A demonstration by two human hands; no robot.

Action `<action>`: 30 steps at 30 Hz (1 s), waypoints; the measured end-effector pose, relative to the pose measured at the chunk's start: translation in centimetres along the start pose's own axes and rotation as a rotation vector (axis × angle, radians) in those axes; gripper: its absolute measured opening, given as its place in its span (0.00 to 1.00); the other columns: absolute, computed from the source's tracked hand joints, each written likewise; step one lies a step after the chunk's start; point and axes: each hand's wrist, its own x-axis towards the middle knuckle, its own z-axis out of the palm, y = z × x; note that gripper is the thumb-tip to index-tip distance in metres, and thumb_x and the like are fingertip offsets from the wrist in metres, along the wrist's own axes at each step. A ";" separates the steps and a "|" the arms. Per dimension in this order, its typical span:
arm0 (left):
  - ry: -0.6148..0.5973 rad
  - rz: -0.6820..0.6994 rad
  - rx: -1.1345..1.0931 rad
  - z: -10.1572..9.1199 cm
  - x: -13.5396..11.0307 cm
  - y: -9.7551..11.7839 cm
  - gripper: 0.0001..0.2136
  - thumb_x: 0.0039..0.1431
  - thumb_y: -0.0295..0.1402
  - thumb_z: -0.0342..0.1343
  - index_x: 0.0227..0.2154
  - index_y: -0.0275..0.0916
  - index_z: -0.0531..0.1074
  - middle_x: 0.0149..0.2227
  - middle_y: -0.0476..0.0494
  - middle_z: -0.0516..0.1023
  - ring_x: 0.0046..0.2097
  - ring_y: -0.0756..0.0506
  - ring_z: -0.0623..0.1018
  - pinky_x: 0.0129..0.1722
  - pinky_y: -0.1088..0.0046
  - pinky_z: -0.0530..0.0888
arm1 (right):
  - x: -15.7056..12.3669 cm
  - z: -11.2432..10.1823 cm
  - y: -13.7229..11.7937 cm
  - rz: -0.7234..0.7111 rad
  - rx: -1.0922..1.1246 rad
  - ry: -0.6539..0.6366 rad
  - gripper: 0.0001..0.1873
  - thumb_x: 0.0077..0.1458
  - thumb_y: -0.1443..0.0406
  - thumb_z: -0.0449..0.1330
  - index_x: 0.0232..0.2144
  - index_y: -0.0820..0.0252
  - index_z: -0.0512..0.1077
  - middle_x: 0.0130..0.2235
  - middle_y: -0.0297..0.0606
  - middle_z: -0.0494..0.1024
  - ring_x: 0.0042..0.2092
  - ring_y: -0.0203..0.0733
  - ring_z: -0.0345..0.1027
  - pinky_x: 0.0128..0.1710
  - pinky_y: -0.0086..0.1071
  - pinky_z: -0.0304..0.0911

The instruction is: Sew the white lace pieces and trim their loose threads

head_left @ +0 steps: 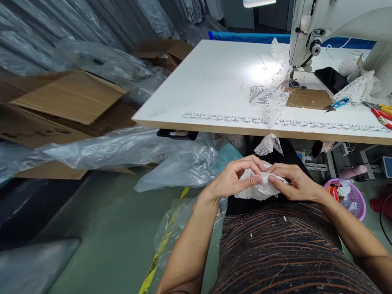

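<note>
Over my lap, a piece of white lace fabric (263,190) is pinched between both hands. My left hand (239,175) grips its left part between thumb and fingers. On the other side my right hand (290,181) holds the edge, its thumb pressed on top. Just beyond, a lace strip (271,102) lies bunched on the sewing table (196,81), and its pointed end hangs over the front edge. That strip runs back to the needle area of a white sewing machine (301,36).
Blue thread snips (337,104), red-handled pliers (381,116) and more lace (357,90) lie at the table's right. A purple basket (361,204) with scraps stands on the floor. Cardboard boxes (70,98) and plastic sheeting (122,151) fill the left side.
</note>
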 end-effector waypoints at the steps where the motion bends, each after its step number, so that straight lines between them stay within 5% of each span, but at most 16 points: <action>1: 0.014 0.000 -0.003 0.0 0.0 0.0 0.14 0.56 0.45 0.65 0.27 0.39 0.78 0.35 0.42 0.78 0.40 0.46 0.77 0.44 0.66 0.74 | 0.0 0.0 -0.1 -0.005 -0.019 0.006 0.13 0.66 0.65 0.51 0.34 0.59 0.75 0.37 0.42 0.80 0.38 0.38 0.73 0.40 0.33 0.69; 12: 0.210 -0.079 -0.077 0.0 -0.4 0.1 0.14 0.50 0.44 0.69 0.26 0.37 0.80 0.32 0.41 0.81 0.34 0.47 0.79 0.33 0.73 0.76 | -0.1 0.0 -0.5 0.038 -0.030 0.071 0.16 0.67 0.63 0.51 0.38 0.59 0.79 0.43 0.45 0.81 0.43 0.40 0.75 0.43 0.34 0.71; 19: 0.332 -0.189 -0.065 0.4 -0.4 0.3 0.17 0.44 0.42 0.72 0.26 0.36 0.72 0.27 0.46 0.79 0.28 0.51 0.76 0.27 0.77 0.74 | -0.4 1.4 0.2 0.239 0.182 0.364 0.16 0.60 0.53 0.60 0.30 0.57 0.79 0.37 0.42 0.82 0.37 0.41 0.75 0.38 0.35 0.71; 26: 0.357 -0.101 -0.020 1.1 -0.7 0.1 0.17 0.48 0.37 0.70 0.34 0.38 0.67 0.30 0.47 0.79 0.33 0.50 0.79 0.34 0.76 0.76 | -0.6 2.3 1.5 0.451 0.314 0.507 0.22 0.48 0.46 0.67 0.26 0.58 0.71 0.26 0.35 0.74 0.26 0.34 0.63 0.24 0.29 0.60; 30: 0.341 -0.098 0.012 1.2 -0.5 -0.5 0.16 0.50 0.37 0.68 0.34 0.39 0.66 0.31 0.47 0.78 0.35 0.49 0.79 0.37 0.74 0.76 | -0.4 2.0 1.9 0.445 0.409 0.414 0.23 0.46 0.48 0.69 0.35 0.56 0.69 0.28 0.31 0.72 0.26 0.32 0.61 0.25 0.27 0.58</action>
